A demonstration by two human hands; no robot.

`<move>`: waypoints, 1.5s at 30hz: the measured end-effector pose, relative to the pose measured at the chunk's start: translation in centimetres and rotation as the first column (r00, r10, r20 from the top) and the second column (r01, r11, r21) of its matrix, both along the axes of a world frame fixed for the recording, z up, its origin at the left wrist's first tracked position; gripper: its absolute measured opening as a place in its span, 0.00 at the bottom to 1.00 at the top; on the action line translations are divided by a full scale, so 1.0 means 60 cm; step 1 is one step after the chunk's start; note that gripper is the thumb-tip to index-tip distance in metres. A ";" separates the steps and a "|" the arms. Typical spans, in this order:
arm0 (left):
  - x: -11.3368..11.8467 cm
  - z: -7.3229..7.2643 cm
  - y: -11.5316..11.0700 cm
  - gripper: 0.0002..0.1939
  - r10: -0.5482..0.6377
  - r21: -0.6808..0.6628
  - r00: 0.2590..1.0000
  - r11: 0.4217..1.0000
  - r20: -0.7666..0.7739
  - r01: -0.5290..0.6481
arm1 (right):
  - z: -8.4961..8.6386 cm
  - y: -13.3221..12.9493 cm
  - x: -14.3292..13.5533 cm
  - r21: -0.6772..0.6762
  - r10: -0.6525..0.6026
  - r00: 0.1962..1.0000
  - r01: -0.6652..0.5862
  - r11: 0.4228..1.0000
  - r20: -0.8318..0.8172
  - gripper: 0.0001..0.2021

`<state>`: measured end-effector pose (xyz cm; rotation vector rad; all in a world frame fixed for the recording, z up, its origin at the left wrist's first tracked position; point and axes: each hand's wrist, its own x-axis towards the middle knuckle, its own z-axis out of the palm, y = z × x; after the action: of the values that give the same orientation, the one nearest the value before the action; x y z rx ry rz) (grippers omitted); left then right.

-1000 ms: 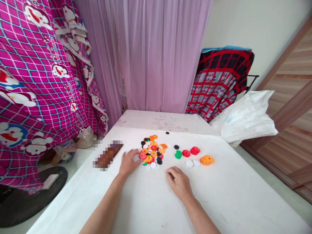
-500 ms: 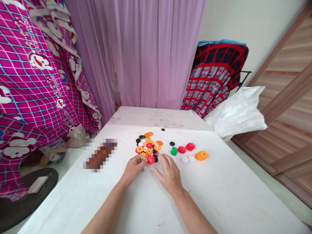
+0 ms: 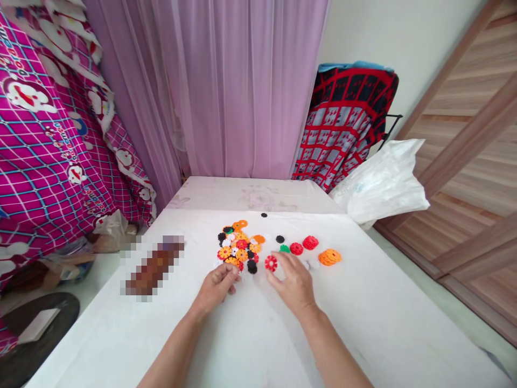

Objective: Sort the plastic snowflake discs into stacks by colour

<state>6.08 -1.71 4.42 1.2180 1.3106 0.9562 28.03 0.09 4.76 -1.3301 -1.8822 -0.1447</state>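
Between the thumb and fingers of my right hand [image 3: 295, 285] is a red notched plastic disc [image 3: 271, 263], raised at the right of a mixed pile. My left hand [image 3: 218, 284] is closed in a pinch at the pile's near edge; what it grips, if anything, cannot be made out. The loose pile [image 3: 241, 244] mixes orange, red, black, white and green discs, with black discs [image 3: 252, 267] at its front. Sorted by colour to the right lie red discs [image 3: 311, 242], orange discs [image 3: 330, 257], a green group [image 3: 285, 248] and a black disc [image 3: 280, 238]. White discs are partly behind my right hand.
The white-covered table [image 3: 363, 323] spreads under everything. A lone black disc [image 3: 264, 215] lies toward its far side. At the left is a pixelated brownish object [image 3: 153, 267]. A white plastic bag [image 3: 383, 180] stands by the far right edge, and a purple curtain [image 3: 242, 91] hangs behind.
My right hand has moved right, away from the pile, with a red disc now in its fingers. My left hand stays close to the pile's front. The view has shifted slightly.
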 end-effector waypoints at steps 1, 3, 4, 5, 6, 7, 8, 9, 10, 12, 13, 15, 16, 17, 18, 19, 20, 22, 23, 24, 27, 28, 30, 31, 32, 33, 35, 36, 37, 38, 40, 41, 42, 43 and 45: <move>-0.001 0.002 0.000 0.24 0.016 0.000 1.000 1.000 0.003 -0.016 | 0.009 0.015 0.029 -0.073 -0.095 0.995 0.091 0.993 -0.043 0.16; -0.002 0.003 0.001 0.24 0.036 0.003 0.999 0.999 0.014 -0.036 | 0.030 0.048 0.086 -0.277 -0.257 0.966 0.241 0.930 -0.024 0.17; -0.002 0.002 0.002 0.24 0.045 0.005 0.999 0.999 0.019 -0.045 | 0.041 0.063 0.111 -0.368 -0.291 0.956 0.288 0.884 0.050 0.16; -0.001 0.001 0.003 0.24 0.054 0.005 0.998 0.999 0.024 -0.054 | 0.051 0.075 0.131 -0.421 -0.287 0.949 0.317 0.850 0.134 0.15; -0.001 0.000 0.003 0.24 0.059 0.005 0.998 0.998 0.029 -0.059 | 0.058 0.085 0.146 -0.449 -0.256 0.944 0.326 0.832 0.210 0.15; -0.001 -0.001 0.004 0.25 0.061 0.005 0.998 0.998 0.034 -0.062 | 0.064 0.093 0.155 -0.467 -0.211 0.937 0.325 0.822 0.280 0.15; -0.001 -0.001 0.004 0.25 0.062 0.005 0.997 0.998 0.037 -0.062 | 0.068 0.098 0.160 -0.476 -0.165 0.928 0.316 0.821 0.333 0.15; 0.000 -0.002 0.004 0.25 0.063 0.004 0.997 0.998 0.039 -0.063 | 0.069 0.102 0.162 -0.481 -0.124 0.921 0.304 0.822 0.370 0.15; 0.000 -0.001 0.003 0.25 0.063 0.001 0.997 0.998 0.041 -0.063 | 0.069 0.105 0.161 -0.485 -0.089 0.915 0.290 0.825 0.394 0.16; 0.000 0.001 0.002 0.24 0.068 -0.002 0.997 0.998 0.044 -0.068 | 0.066 0.109 0.157 -0.480 -0.035 0.905 0.257 0.839 0.424 0.16; 0.000 0.003 0.001 0.24 0.073 -0.002 0.996 0.997 0.048 -0.073 | 0.064 0.112 0.155 -0.472 -0.012 0.900 0.240 0.848 0.435 0.16; -0.003 0.006 0.000 0.24 0.101 0.000 0.992 0.995 0.074 -0.102 | 0.060 0.117 0.153 -0.454 0.025 0.890 0.208 0.867 0.456 0.16; -0.005 0.007 0.000 0.24 0.127 -0.003 0.987 0.992 0.099 -0.128 | 0.058 0.120 0.153 -0.446 0.036 0.886 0.198 0.873 0.463 0.16; -0.007 0.009 0.001 0.24 0.160 -0.011 0.978 0.987 0.135 -0.160 | 0.057 0.123 0.152 -0.442 0.044 0.884 0.190 0.876 0.466 0.16; -0.011 0.010 0.002 0.24 0.195 -0.024 0.964 0.981 0.179 -0.194 | 0.055 0.126 0.152 -0.441 0.051 0.883 0.183 0.878 0.468 0.16; -0.015 0.011 0.004 0.25 0.227 -0.043 0.947 0.974 0.229 -0.223 | 0.054 0.129 0.151 -0.443 0.057 0.882 0.179 0.879 0.469 0.16; -0.019 0.011 0.005 0.25 0.253 -0.065 0.926 0.968 0.280 -0.244 | 0.053 0.131 0.150 -0.446 0.062 0.880 0.177 0.877 0.470 0.16; -0.028 0.011 0.009 0.24 0.279 -0.107 0.884 0.960 0.374 -0.258 | 0.051 0.133 0.148 -0.457 0.070 0.878 0.177 0.872 0.474 0.16; -0.032 0.012 0.011 0.23 0.288 -0.126 0.864 0.958 0.414 -0.259 | 0.051 0.134 0.148 -0.461 0.072 0.877 0.179 0.869 0.476 0.16; -0.035 0.012 0.012 0.22 0.297 -0.147 0.843 0.955 0.449 -0.259 | 0.052 0.133 0.150 -0.463 0.073 0.877 0.179 0.868 0.475 0.16; -0.049 0.016 0.017 0.17 0.349 -0.222 0.771 0.937 0.533 -0.270 | 0.060 0.125 0.158 -0.453 0.059 0.891 0.171 0.875 0.450 0.17; -0.054 0.018 0.019 0.15 0.372 -0.246 0.744 0.928 0.555 -0.281 | 0.064 0.121 0.161 -0.443 0.050 0.900 0.164 0.881 0.432 0.16; -0.068 0.021 0.022 0.12 0.417 -0.269 0.695 0.909 0.585 -0.319 | 0.072 0.110 0.162 -0.417 0.030 0.925 0.142 0.898 0.379 0.13; -0.075 0.022 0.024 0.12 0.436 -0.260 0.679 0.900 0.591 -0.351 | 0.075 0.103 0.156 -0.400 0.016 0.940 0.129 0.908 0.341 0.12; -0.082 0.020 0.026 0.13 0.453 -0.239 0.676 0.889 0.581 -0.391 | 0.077 0.096 0.147 -0.384 0.004 0.956 0.113 0.916 0.293 0.11; -0.088 0.017 0.028 0.14 0.472 -0.200 0.685 0.875 0.555 -0.440 | 0.076 0.088 0.132 -0.375 0.002 0.971 0.090 0.923 0.240 0.11; -0.096 0.006 0.032 0.19 0.504 -0.094 0.734 0.847 0.455 -0.523 | 0.069 0.071 0.088 -0.380 0.047 0.989 0.010 0.925 0.142 0.12; -0.098 -0.001 0.033 0.21 0.518 -0.031 0.765 0.835 0.383 -0.550 | 0.063 0.063 0.061 -0.399 0.109 0.987 -0.054 0.915 0.115 0.11; -0.098 -0.009 0.034 0.21 0.528 0.040 0.795 0.825 0.301 -0.563 | 0.055 0.055 0.034 -0.410 0.182 0.977 -0.123 0.904 0.107 0.12; -0.097 -0.016 0.035 0.21 0.528 0.117 0.822 0.822 0.211 -0.558 | 0.047 0.048 0.006 -0.404 0.247 0.964 -0.187 0.896 0.100 0.12; -0.093 -0.028 0.035 0.19 0.501 0.261 0.865 0.833 0.020 -0.488 | 0.030 0.037 -0.044 -0.387 0.303 0.947 -0.242 0.890 0.105 0.13; -0.090 -0.033 0.035 0.18 0.464 0.343 0.882 0.844 -0.085 -0.411 | 0.022 0.033 -0.064 -0.381 0.320 0.941 -0.256 0.889 0.113 0.13; -0.087 -0.036 0.033 0.16 0.414 0.423 0.890 0.853 -0.194 -0.305 | 0.014 0.029 -0.080 -0.377 0.331 0.935 -0.264 0.888 0.125 0.14; -0.084 -0.038 0.032 0.15 0.352 0.488 0.884 0.856 -0.309 -0.170 | 0.007 0.025 -0.092 -0.375 0.340 0.930 -0.269 0.887 0.138 0.14; -0.076 -0.038 0.026 0.15 0.226 0.533 0.814 0.838 -0.535 0.117 | -0.006 0.018 -0.103 -0.371 0.350 0.924 -0.275 0.887 0.154 0.13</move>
<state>1.49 -0.13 2.17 2.0545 1.6046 1.0883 21.82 1.17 4.42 -1.2453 -2.3667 0.2266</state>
